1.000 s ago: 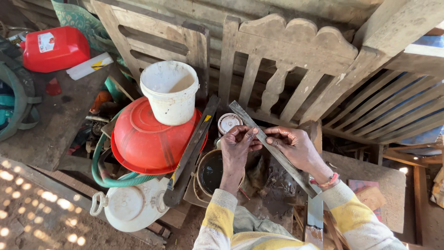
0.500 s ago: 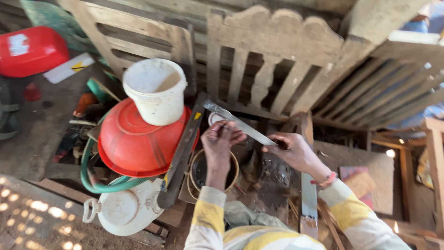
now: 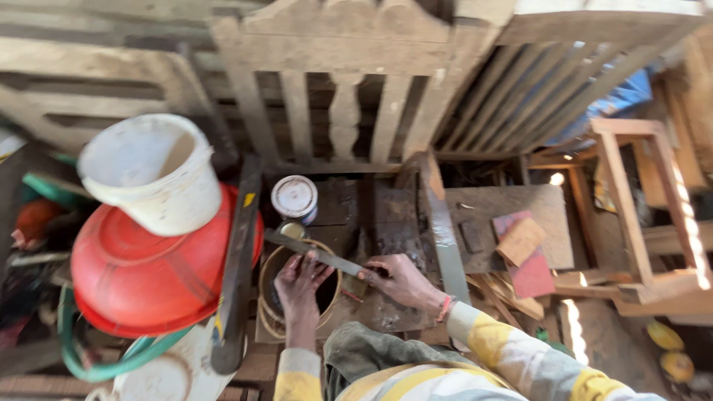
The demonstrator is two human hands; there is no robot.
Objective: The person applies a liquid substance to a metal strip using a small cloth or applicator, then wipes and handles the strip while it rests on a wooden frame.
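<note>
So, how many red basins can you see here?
1, maybe more. The red basin lies upside down left of the hands, under the white bucket. Its edge looks doubled, so another may be stacked beneath.

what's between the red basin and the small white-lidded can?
In the head view, a long dark bar with yellow marks lies between the red basin and the small white-lidded can, running lengthwise and overlapping the basin's right edge.

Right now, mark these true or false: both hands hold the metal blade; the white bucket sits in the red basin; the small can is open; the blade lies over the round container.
1. Both hands, left hand and right hand, hold the metal blade: true.
2. The white bucket sits in the red basin: true.
3. The small can is open: false, a pale lid covers it.
4. The blade lies over the round container: true.
</note>
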